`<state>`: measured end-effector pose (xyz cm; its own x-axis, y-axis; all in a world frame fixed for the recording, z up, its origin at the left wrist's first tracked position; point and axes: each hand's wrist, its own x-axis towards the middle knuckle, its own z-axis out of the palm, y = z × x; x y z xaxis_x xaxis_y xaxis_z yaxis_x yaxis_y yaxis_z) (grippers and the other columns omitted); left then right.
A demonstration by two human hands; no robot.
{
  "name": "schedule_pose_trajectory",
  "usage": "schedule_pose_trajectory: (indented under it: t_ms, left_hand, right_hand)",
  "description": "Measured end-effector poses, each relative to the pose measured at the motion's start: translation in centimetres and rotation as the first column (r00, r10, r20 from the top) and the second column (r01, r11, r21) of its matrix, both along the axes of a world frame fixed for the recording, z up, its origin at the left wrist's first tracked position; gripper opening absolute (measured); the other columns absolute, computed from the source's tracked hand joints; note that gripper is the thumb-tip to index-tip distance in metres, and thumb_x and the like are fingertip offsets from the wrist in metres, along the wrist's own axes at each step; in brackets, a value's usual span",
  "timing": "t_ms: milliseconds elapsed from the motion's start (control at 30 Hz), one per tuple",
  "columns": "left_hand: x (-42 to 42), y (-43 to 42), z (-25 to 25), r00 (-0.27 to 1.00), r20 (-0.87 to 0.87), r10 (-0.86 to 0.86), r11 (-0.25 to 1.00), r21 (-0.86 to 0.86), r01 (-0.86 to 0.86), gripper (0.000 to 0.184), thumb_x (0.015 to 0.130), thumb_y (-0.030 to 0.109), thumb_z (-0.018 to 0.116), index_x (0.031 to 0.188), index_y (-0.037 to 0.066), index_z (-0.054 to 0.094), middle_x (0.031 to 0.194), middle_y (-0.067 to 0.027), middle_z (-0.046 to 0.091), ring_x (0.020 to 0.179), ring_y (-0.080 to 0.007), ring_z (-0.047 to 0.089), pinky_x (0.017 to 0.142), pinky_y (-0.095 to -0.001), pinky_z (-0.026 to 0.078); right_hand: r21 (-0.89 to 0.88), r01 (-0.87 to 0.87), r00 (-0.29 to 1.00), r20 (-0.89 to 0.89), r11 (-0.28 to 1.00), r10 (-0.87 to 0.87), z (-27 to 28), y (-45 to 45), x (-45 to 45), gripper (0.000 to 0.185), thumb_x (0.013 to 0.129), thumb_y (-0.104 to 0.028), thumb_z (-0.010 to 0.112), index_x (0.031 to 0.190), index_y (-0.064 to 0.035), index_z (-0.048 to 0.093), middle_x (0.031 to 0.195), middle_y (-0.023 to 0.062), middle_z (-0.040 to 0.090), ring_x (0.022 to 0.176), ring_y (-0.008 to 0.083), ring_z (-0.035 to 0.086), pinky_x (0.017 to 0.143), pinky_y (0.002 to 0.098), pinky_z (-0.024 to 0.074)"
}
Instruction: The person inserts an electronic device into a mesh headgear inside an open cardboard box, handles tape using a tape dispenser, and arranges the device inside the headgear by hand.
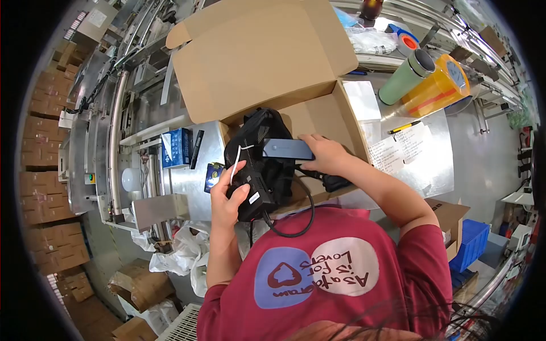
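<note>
My left hand (pixel 226 199) is closed around a black power adapter (pixel 253 184) with a white label and a thick black cable (pixel 311 213) looping from its lower end. A thin white cord (pixel 236 165) runs by its fingers. Between the thumb and fingers of my right hand (pixel 325 154) is a flat blue-grey rectangular device (pixel 288 149), possibly a power bank; its far end lies over a black mesh bag (pixel 267 122). That bag rests partly inside an open cardboard box (pixel 318 113), under both hands. Another black item (pixel 335 182) lies just below my right hand.
The box's raised lid (pixel 256 57) stands at the back. At right are a green tumbler (pixel 406 77), a roll of yellow tape (pixel 441 85), a yellow marker (pixel 404 127) and handwritten sheets (pixel 404 149). A blue box (pixel 177 148) and black pen (pixel 197 149) lie left.
</note>
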<state>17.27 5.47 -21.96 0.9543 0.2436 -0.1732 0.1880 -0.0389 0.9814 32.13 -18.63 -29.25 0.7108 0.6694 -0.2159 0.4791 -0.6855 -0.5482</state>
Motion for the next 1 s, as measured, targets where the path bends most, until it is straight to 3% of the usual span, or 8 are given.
schedule_pose_trajectory:
  t_ms: [200, 400, 500, 533, 700, 800, 867, 1000]
  left_hand:
    - [2.0, 2.7, 1.4, 0.977, 0.045, -0.210, 0.957, 0.213, 0.196, 0.050, 0.077, 0.018, 0.067, 0.122, -0.003, 0.063, 0.102, -0.0089, 0.062, 0.097, -0.0159, 0.057, 0.090, -0.0276, 0.042]
    - [3.1, 4.6, 1.5, 0.961, -0.051, -0.272, 0.961, 0.035, 0.274, 0.057, 0.077, 0.022, 0.068, 0.127, -0.004, 0.059, 0.106, -0.0079, 0.062, 0.100, -0.0155, 0.057, 0.091, -0.0279, 0.042]
    - [3.0, 4.2, 1.8, 0.946, -0.067, -0.316, 0.949, -0.015, 0.316, 0.059, 0.078, 0.023, 0.069, 0.129, -0.004, 0.058, 0.108, -0.0073, 0.062, 0.102, -0.0155, 0.058, 0.092, -0.0280, 0.042]
    - [2.9, 3.9, 1.8, 0.939, -0.070, -0.336, 0.942, -0.044, 0.334, 0.059, 0.079, 0.024, 0.069, 0.130, -0.003, 0.058, 0.109, -0.0071, 0.062, 0.102, -0.0155, 0.058, 0.092, -0.0281, 0.042]
    - [3.4, 3.1, 1.3, 0.886, -0.131, -0.444, 0.895, -0.098, 0.435, 0.063, 0.079, 0.028, 0.070, 0.132, -0.002, 0.057, 0.110, -0.0058, 0.062, 0.102, -0.0139, 0.057, 0.092, -0.0277, 0.043]
    - [3.0, 4.3, 0.4, 0.866, -0.090, -0.491, 0.869, 0.024, 0.495, 0.066, 0.077, 0.029, 0.070, 0.134, -0.001, 0.056, 0.110, -0.0055, 0.062, 0.100, -0.0137, 0.058, 0.091, -0.0271, 0.044]
    - [2.1, 4.4, 1.3, 0.895, -0.126, -0.428, 0.902, -0.129, 0.413, 0.070, 0.075, 0.029, 0.070, 0.134, -0.004, 0.054, 0.115, -0.0079, 0.063, 0.103, -0.0146, 0.059, 0.092, -0.0279, 0.043]
    - [0.9, 6.1, 0.6, 0.942, -0.118, -0.315, 0.942, -0.158, 0.295, 0.065, 0.078, 0.022, 0.067, 0.135, -0.006, 0.052, 0.115, -0.0097, 0.064, 0.101, -0.0145, 0.061, 0.091, -0.0268, 0.046]
  right_hand:
    - [-0.105, -0.203, 0.957, 0.190, 0.973, 0.220, 3.5, -0.1, 2.4, 0.059, 0.074, -0.016, 0.077, 0.126, -0.0081, 0.050, 0.117, 0.0121, 0.059, 0.094, 0.0347, 0.066, 0.081, 0.0421, 0.0533]
    - [-0.160, -0.383, 0.780, 0.472, 0.910, 0.411, 6.8, 0.2, 3.1, 0.031, 0.081, -0.007, 0.061, 0.112, -0.0076, 0.056, 0.104, 0.0076, 0.059, 0.086, 0.0284, 0.068, 0.071, 0.0366, 0.0567]
    - [-0.123, -0.365, 0.815, 0.438, 0.923, 0.381, 6.3, 0.5, 2.9, 0.030, 0.081, -0.008, 0.063, 0.110, -0.0078, 0.057, 0.103, 0.0070, 0.059, 0.085, 0.0283, 0.067, 0.072, 0.0359, 0.0569]
    - [-0.140, -0.619, 0.567, 0.602, 0.773, 0.563, 6.9, 4.0, 3.2, 0.028, 0.082, -0.011, 0.062, 0.109, -0.0079, 0.057, 0.103, 0.0068, 0.060, 0.086, 0.0291, 0.067, 0.074, 0.0368, 0.0573]
    - [-0.082, -0.819, 0.449, 0.526, 0.568, 0.723, 3.1, 8.5, 5.1, 0.041, 0.083, -0.010, 0.059, 0.123, -0.0072, 0.051, 0.117, 0.0093, 0.056, 0.093, 0.0267, 0.067, 0.070, 0.0369, 0.0579]
    - [-0.133, -0.843, 0.411, 0.467, 0.522, 0.783, 1.8, 10.3, 5.5, 0.048, 0.084, -0.014, 0.061, 0.129, -0.0085, 0.048, 0.123, 0.0115, 0.054, 0.094, 0.0283, 0.068, 0.070, 0.0391, 0.0578]
    - [-0.186, -0.813, 0.467, 0.356, 0.551, 0.810, 1.6, 11.1, 5.7, 0.053, 0.083, -0.018, 0.065, 0.132, -0.0094, 0.047, 0.124, 0.0129, 0.055, 0.093, 0.0301, 0.068, 0.071, 0.0408, 0.0578]
    - [-0.253, -0.737, 0.576, 0.249, 0.627, 0.778, 1.0, 12.3, 5.8, 0.064, 0.079, -0.025, 0.073, 0.135, -0.0105, 0.046, 0.119, 0.0153, 0.060, 0.089, 0.0322, 0.070, 0.072, 0.0434, 0.0575]
